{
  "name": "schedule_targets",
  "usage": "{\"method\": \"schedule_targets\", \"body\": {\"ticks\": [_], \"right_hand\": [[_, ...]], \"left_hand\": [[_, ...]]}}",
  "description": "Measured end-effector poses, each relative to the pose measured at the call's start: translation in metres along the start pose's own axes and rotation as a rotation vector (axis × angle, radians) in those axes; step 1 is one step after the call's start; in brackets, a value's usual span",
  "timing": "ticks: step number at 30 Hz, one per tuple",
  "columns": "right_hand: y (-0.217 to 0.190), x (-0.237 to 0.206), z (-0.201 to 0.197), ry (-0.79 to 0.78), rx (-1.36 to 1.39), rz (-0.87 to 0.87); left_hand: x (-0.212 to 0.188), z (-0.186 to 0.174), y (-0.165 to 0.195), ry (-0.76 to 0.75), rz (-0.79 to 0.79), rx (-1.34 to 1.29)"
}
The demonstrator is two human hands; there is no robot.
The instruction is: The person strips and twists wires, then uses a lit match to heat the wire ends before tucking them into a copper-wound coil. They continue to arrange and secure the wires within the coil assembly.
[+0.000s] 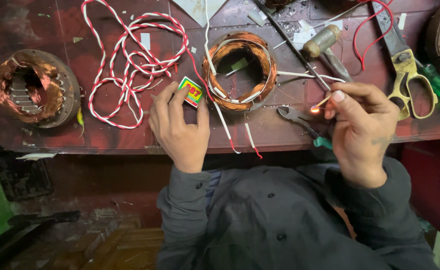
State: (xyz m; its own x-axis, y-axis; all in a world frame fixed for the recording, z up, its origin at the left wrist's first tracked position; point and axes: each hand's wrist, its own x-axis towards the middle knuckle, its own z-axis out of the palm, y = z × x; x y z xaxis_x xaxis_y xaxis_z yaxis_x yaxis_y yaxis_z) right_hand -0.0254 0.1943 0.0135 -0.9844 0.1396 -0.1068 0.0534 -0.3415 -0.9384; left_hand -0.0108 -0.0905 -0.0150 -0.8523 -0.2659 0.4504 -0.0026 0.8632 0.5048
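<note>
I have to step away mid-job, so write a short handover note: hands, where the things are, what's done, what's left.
Left hand holds a small matchbox against the workbench.
Right hand pinches a match, already lit, above the pliers.
The copper winding coil lies between the hands, its white-sleeved leads hanging over the bench edge.
Done: match struck.
Left: flame has not yet reached any lead; the matchbox is not set down.

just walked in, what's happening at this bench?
A person at a red workbench has a lit match pinched in the right hand and a small matchbox in the left hand. A copper-wound stator coil with white leads lies between the hands. Pliers, scissors and a hammer lie nearby.
</note>
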Motion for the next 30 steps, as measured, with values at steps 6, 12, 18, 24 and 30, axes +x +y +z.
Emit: {"method": "schedule_targets", "body": {"ticks": [6, 12, 18, 24, 30], "right_hand": [[-0.001, 0.002, 0.002, 0.005, -0.017, 0.000], [-0.005, 0.000, 0.002, 0.005, -0.029, -0.002], [-0.011, -0.002, 0.001, 0.014, -0.031, -0.002], [-0.017, -0.007, -0.001, 0.057, -0.120, -0.001], [-0.017, -0.009, -0.006, 0.062, -0.149, -0.045]], "left_hand": [[0.001, 0.001, -0.002, -0.001, -0.005, 0.001], [-0.001, -0.001, 0.002, -0.008, -0.008, -0.004], [-0.001, -0.003, 0.005, 0.001, -0.002, -0.008], [-0.001, -0.001, 0.003, 0.002, -0.003, 0.000], [-0.002, -0.001, 0.005, -0.005, -0.012, -0.003]]}}
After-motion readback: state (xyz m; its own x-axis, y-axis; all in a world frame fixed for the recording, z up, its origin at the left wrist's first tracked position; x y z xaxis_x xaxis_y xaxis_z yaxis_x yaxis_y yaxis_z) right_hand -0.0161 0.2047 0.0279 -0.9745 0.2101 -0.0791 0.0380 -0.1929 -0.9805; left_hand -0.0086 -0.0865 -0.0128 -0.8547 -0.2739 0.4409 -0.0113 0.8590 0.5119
